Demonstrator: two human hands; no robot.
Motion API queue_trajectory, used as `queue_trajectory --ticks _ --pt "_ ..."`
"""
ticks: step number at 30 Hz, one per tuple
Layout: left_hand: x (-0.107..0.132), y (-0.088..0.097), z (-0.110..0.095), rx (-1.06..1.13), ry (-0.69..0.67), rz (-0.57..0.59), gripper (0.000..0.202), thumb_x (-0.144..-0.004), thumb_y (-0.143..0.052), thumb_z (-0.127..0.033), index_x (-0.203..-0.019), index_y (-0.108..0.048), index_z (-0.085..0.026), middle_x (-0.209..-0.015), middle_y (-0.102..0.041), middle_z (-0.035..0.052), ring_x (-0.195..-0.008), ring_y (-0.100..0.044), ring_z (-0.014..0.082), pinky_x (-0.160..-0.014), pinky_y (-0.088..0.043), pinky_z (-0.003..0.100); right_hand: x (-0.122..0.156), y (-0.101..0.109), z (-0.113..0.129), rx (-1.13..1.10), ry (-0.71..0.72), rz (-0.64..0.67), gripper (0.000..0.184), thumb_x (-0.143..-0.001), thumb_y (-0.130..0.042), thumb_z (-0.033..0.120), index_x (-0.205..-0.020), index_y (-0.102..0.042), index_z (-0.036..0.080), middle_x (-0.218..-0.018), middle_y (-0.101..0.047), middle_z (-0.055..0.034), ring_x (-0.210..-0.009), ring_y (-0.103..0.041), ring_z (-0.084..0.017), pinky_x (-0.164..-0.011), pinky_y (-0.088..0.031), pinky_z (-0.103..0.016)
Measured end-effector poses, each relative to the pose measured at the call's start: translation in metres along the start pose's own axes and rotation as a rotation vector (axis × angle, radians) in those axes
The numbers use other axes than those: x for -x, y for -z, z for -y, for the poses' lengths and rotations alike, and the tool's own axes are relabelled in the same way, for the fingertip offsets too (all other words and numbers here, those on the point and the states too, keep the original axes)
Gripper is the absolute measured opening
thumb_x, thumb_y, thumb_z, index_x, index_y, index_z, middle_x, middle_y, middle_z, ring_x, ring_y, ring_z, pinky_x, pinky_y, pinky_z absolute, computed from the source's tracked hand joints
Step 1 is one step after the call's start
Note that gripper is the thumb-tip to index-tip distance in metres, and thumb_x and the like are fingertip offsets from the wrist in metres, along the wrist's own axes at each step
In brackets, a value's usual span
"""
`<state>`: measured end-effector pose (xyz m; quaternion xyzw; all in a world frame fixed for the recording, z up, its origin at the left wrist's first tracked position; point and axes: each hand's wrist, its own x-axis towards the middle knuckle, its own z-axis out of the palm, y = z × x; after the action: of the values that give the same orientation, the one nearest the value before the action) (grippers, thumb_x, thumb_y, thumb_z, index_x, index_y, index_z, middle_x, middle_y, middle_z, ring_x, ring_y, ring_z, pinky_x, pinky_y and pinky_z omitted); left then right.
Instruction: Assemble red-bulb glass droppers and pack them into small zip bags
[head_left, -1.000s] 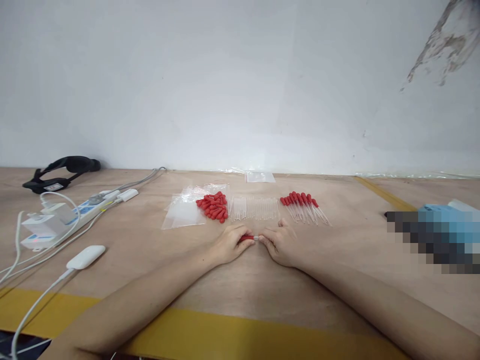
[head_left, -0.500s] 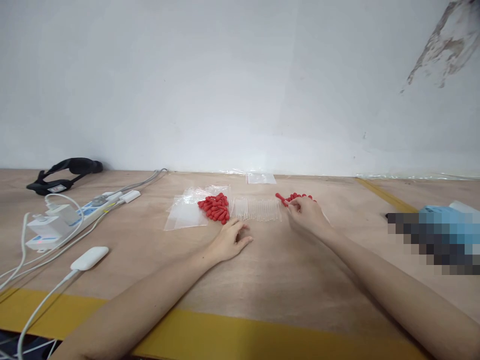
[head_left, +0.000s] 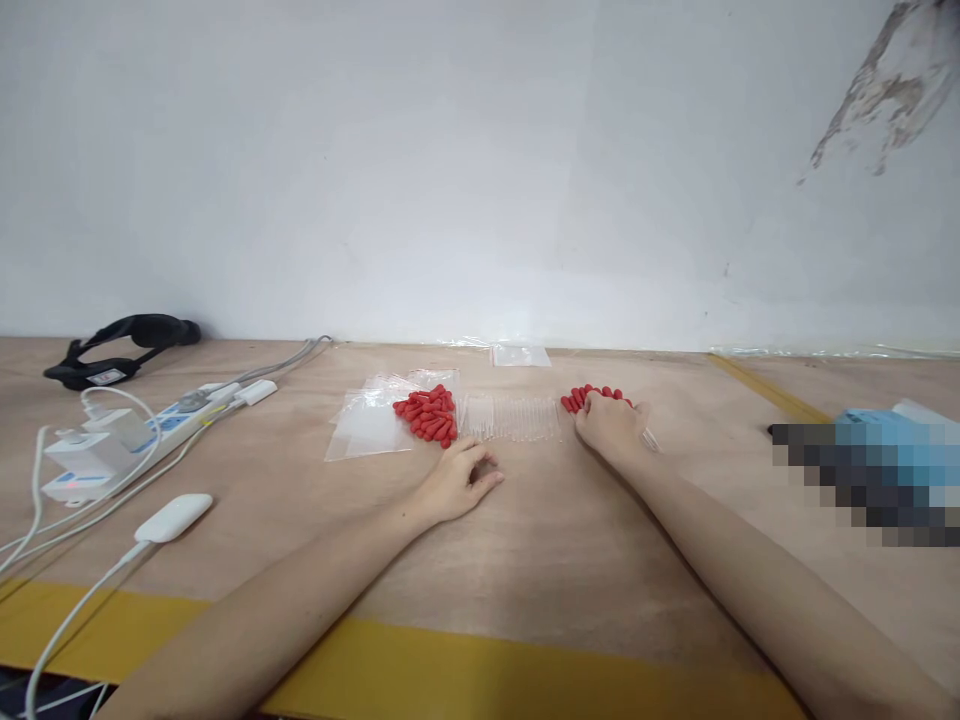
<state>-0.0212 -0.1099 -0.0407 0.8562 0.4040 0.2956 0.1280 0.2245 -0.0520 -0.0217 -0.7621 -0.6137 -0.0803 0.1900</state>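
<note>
My left hand (head_left: 457, 482) rests on the table, loosely curled, thumb apart from the fingers, holding nothing. Just beyond it lies a heap of red rubber bulbs (head_left: 431, 415), partly on clear plastic bags (head_left: 367, 422). Right of that heap, thin clear tubes (head_left: 517, 418) lie side by side in a row. My right hand (head_left: 613, 428) is closed and bent down over a second group of red bulbs (head_left: 592, 393). Clear tube ends (head_left: 649, 438) show beside its wrist. The hand covers its own fingertips, so what they hold is hidden.
To the left are a power strip (head_left: 172, 428) with chargers, a white corded device (head_left: 174, 517) and a black strap-like headset (head_left: 120, 350). A small clear bag (head_left: 521, 356) lies by the wall. At the right sits a blue item (head_left: 877, 435) beside a pixelated patch.
My right hand has moved slightly right and down onto the right-hand group. The red bulb that stuck out from its fingers no longer stands apart. My left hand has stayed put.
</note>
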Motion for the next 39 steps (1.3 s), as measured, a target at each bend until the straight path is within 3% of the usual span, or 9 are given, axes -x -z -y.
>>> queue_trajectory --ticks 7,16,22,25,27,29,32,36,39 --pt "0.000 0.000 0.000 0.004 -0.001 -0.013 0.016 -0.078 -0.053 -0.031 -0.085 -0.058 -0.017 -0.081 -0.051 0.0034 -0.071 -0.050 0.0141 -0.065 -0.043 0.027 0.006 -0.003 0.009 0.004 0.115 -0.017 0.041 -0.082 -0.032 0.038 -0.067 -0.063 0.017 -0.069 -0.063 -0.0089 -0.074 -0.055 -0.023 -0.073 -0.025 -0.040" --pt "0.001 0.000 -0.003 -0.005 -0.024 -0.046 0.015 -0.077 -0.054 -0.030 -0.084 -0.059 -0.018 -0.082 -0.051 0.0034 -0.074 -0.050 0.0151 -0.069 -0.042 0.028 0.009 -0.004 0.025 0.042 0.068 0.145 0.038 -0.081 -0.035 0.034 -0.072 -0.066 0.014 -0.071 -0.064 -0.0125 -0.072 -0.059 -0.026 -0.074 -0.026 -0.043" --pt "0.001 0.011 -0.005 -0.137 -0.014 -0.268 0.013 -0.077 -0.054 -0.029 -0.080 -0.059 -0.018 -0.082 -0.051 0.0041 -0.082 -0.048 0.0176 -0.077 -0.040 0.032 0.005 -0.002 0.024 0.019 0.077 0.200 0.034 -0.079 -0.038 0.034 -0.071 -0.065 0.015 -0.073 -0.064 -0.0116 -0.075 -0.059 -0.027 -0.075 -0.027 -0.044" --pt "-0.011 0.030 0.008 -0.230 0.084 -0.392 0.011 -0.078 -0.051 -0.025 -0.074 -0.059 -0.018 -0.083 -0.053 0.0044 -0.085 -0.048 0.0190 -0.079 -0.040 0.032 0.003 -0.003 0.023 0.001 0.067 0.224 0.028 -0.076 -0.042 0.033 -0.074 -0.064 0.016 -0.073 -0.064 -0.0108 -0.074 -0.059 -0.027 -0.074 -0.029 -0.044" --pt "-0.025 0.047 0.023 -0.294 0.175 -0.414 0.013 -0.078 -0.048 -0.023 -0.078 -0.060 -0.019 -0.086 -0.056 0.0048 -0.090 -0.049 0.0201 -0.081 -0.040 0.032 0.002 -0.004 0.023 -0.018 0.063 0.234 0.027 -0.076 -0.042 0.031 -0.074 -0.064 0.016 -0.073 -0.065 -0.0107 -0.075 -0.059 -0.026 -0.073 -0.030 -0.043" --pt "-0.044 0.064 0.040 -0.404 0.295 -0.342 0.016 -0.077 -0.048 -0.024 -0.085 -0.061 -0.019 -0.091 -0.059 0.0054 -0.092 -0.050 0.0213 -0.083 -0.039 0.033 0.002 -0.004 0.023 -0.040 0.066 0.236 0.027 -0.076 -0.041 0.031 -0.072 -0.064 0.017 -0.073 -0.065 -0.0103 -0.076 -0.059 -0.026 -0.073 -0.031 -0.041" --pt "-0.075 0.079 0.064 -0.512 0.468 -0.127 0.023 -0.078 -0.045 -0.026 -0.092 -0.062 -0.019 -0.095 -0.063 0.0053 -0.090 -0.055 0.0214 -0.077 -0.042 0.030 0.005 0.000 0.024 -0.074 0.080 0.221 0.028 -0.077 -0.040 0.030 -0.067 -0.062 0.017 -0.071 -0.064 -0.0103 -0.076 -0.059 -0.026 -0.072 -0.033 -0.039" --pt "-0.110 0.081 0.088 -0.540 0.529 -0.005 0.023 -0.071 -0.052 -0.023 -0.091 -0.064 -0.019 -0.092 -0.066 0.0065 -0.084 -0.059 0.0217 -0.071 -0.043 0.028 0.015 0.009 0.023 -0.154 0.149 0.183 0.028 -0.082 -0.035 0.029 -0.076 -0.059 0.015 -0.079 -0.064 -0.0111 -0.076 -0.058 -0.022 -0.064 -0.035 -0.030" --pt "-0.125 0.077 0.100 -0.550 0.572 0.089 0.024 -0.064 -0.057 -0.019 -0.086 -0.066 -0.018 -0.087 -0.067 0.0085 -0.081 -0.060 0.0225 -0.069 -0.044 0.028 0.028 0.012 0.017 -0.299 0.290 0.129 0.021 -0.085 -0.035 0.027 -0.084 -0.052 0.015 -0.082 -0.062 -0.0088 -0.073 -0.057 -0.017 -0.060 -0.035 -0.025"
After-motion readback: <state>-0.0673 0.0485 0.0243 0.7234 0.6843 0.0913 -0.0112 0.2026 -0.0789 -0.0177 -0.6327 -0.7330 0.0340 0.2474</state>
